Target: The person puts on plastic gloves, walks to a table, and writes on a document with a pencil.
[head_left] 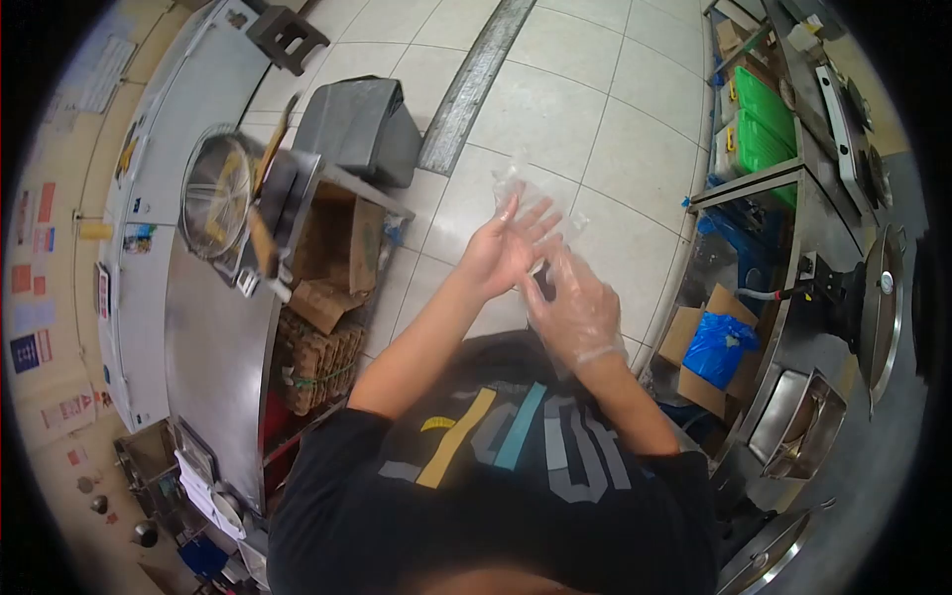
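- At the far left, paper notices (46, 201) hang on a pale wall beside a long white cabinet (149, 213).
- Right of it, a steel counter (213, 367) bears a round wire strainer (216, 193) at its far end.
- Beyond the counter, a dark plastic stool (286, 40) stands on the tiled floor, with a grey bin (359, 124) nearer and to its right.
- An open cardboard box (332, 238) sits within the counter's side, above a bundle of brown cardboard (322, 362).
- In the middle, the left hand (504, 248) is released, palm up and fingers spread; thin clear plastic (514, 183), apparently a loose glove, lies around its fingers and sticks out past them.
- Just right, the right hand (580, 309) wears a clear plastic glove (598, 327). Its fingers are curled, thumb and forefinger at the edge of the left palm; whether they pinch anything, I cannot tell.
- Farther right, a carton (684, 337) holds a blue plastic bag (718, 349) near a steel tray (783, 412); green lids (764, 104) cover containers on the far shelf.
- At the far right, a large round pan (881, 307) rests by the near worktop.
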`<state>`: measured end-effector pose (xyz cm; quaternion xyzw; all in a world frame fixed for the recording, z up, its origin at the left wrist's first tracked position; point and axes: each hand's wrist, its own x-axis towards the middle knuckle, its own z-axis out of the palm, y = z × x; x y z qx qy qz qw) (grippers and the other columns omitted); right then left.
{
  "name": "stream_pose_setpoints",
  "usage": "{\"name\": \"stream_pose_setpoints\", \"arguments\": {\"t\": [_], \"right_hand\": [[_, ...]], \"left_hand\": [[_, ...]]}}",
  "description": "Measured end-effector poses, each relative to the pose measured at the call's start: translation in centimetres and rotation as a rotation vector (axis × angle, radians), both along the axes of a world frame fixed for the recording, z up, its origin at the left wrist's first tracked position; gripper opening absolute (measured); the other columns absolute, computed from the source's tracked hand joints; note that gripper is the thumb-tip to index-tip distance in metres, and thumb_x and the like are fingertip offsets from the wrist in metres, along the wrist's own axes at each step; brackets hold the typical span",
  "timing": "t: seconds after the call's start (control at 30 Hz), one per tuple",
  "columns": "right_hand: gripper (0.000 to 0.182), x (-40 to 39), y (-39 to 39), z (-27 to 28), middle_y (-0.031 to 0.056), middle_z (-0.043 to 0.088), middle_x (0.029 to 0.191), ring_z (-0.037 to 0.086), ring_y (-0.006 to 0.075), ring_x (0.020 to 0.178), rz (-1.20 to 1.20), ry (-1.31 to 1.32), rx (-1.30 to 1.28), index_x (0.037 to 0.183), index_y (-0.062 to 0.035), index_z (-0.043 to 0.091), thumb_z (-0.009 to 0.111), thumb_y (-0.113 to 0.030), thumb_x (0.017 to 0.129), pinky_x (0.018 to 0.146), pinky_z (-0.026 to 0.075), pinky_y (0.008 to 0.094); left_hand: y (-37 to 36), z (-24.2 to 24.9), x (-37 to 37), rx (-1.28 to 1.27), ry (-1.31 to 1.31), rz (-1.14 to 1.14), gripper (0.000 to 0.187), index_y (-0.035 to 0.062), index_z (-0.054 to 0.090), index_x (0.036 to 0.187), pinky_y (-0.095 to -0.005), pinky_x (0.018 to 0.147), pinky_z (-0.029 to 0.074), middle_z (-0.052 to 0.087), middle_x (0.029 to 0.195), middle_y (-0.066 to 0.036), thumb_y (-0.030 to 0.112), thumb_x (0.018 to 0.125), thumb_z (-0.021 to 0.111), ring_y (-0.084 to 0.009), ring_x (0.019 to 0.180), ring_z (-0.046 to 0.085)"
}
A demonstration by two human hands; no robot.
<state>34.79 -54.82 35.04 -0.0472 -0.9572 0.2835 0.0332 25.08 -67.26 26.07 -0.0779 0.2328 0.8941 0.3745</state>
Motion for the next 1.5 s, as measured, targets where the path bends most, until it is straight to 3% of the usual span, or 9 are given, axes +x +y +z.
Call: {"name": "stream_pose_setpoints", "arguments": {"t": [0.13,0.33,0.57,0.73,0.87,0.97,1.17,1.4,1.5], "right_hand": [[0.021,-10.3,7.1,-2.0,0.0096,0.066,0.088,0.068,0.0326,0.069,-0.108,0.238,0.023,0.097,-0.0124,0.065,0.077,-0.027,0.087,0.060,0.052,0.0455],[0.010,-22.2,16.3,-0.2,0.0105,0.062,0.086,0.063,0.0354,0.067,0.039,0.414,0.134,0.093,-0.0073,0.063,0.069,-0.015,0.091,0.061,0.047,0.0485],[0.009,-34.7,21.0,-0.2,0.0100,0.061,0.087,0.063,0.0344,0.073,0.051,0.422,0.143,0.093,-0.0083,0.063,0.069,-0.015,0.089,0.063,0.046,0.0461],[0.011,-46.8,22.6,0.1,0.0090,0.060,0.086,0.063,0.0325,0.074,0.028,0.344,0.223,0.094,-0.0089,0.063,0.069,-0.017,0.089,0.066,0.047,0.0464],[0.013,-58.9,23.2,-0.3,0.0088,0.059,0.087,0.062,0.0315,0.072,0.033,0.416,0.359,0.094,-0.0088,0.062,0.068,-0.019,0.089,0.066,0.047,0.0470],[0.013,-67.1,22.7,1.0,0.0104,0.057,0.088,0.061,0.0323,0.072,0.070,0.429,0.385,0.094,-0.0080,0.061,0.067,-0.018,0.089,0.065,0.047,0.0468],[0.009,-79.1,20.0,2.6,0.0145,0.056,0.086,0.060,0.0365,0.072,0.179,0.431,0.116,0.095,-0.0039,0.060,0.065,-0.009,0.090,0.063,0.048,0.0468],[0.013,-92.2,18.0,9.8,0.0129,0.057,0.081,0.058,0.0331,0.066,0.410,0.693,-0.128,0.091,-0.0022,0.062,0.070,0.004,0.083,0.057,0.048,0.0420],[0.013,-97.8,17.9,14.5,0.0126,0.056,0.075,0.056,0.0318,0.061,0.531,0.631,-0.268,0.089,-0.0012,0.063,0.071,0.006,0.081,0.053,0.045,0.0399]], "left_hand": [[8.4,1.9,-7.7,-0.053,0.070,0.069,0.074,0.0239,0.005,0.166,-0.0545,0.126,0.024,0.013,0.171,-0.018,0.048,0.109,0.044,-0.0365,0.157,0.018],[17.7,6.5,-18.9,-0.262,0.346,0.226,0.067,0.0195,0.012,0.166,-0.0509,0.126,0.025,0.022,0.168,-0.018,0.048,0.110,0.038,-0.0338,0.156,0.022],[23.6,5.0,-32.5,-0.201,0.308,0.293,0.069,0.0135,0.018,0.164,-0.0483,0.127,0.019,0.027,0.167,-0.017,0.053,0.110,0.032,-0.0318,0.157,0.020],[25.9,6.5,-43.4,-0.207,0.323,0.249,0.084,0.0099,0.022,0.163,-0.0486,0.126,0.025,0.033,0.164,-0.019,0.068,0.103,0.028,-0.0341,0.154,0.027],[26.3,6.8,-55.6,-0.235,0.511,0.150,0.081,0.0094,0.020,0.163,-0.0521,0.125,0.022,0.028,0.166,-0.019,0.067,0.105,0.020,-0.0343,0.155,0.024],[26.5,7.2,-65.0,-0.211,0.271,0.349,0.092,0.0142,0.018,0.164,-0.0497,0.126,0.024,0.026,0.166,-0.019,0.078,0.098,0.018,-0.0361,0.153,0.027],[22.7,10.3,-77.3,-0.199,0.538,0.287,0.098,0.0192,0.009,0.166,-0.0597,0.125,0.021,0.010,0.171,-0.017,0.083,0.093,0.021,-0.0366,0.157,0.016],[19.9,19.2,-89.6,-0.111,0.478,0.559,0.118,0.0180,0.000,0.167,-0.0623,0.125,0.011,0.003,0.173,-0.015,0.096,0.080,0.018,-0.0383,0.159,0.004],[19.5,21.9,-94.7,-0.128,0.554,0.685,0.116,0.0164,0.001,0.167,-0.0600,0.125,0.010,0.004,0.173,-0.014,0.094,0.083,0.020,-0.0373,0.159,0.005]]}}
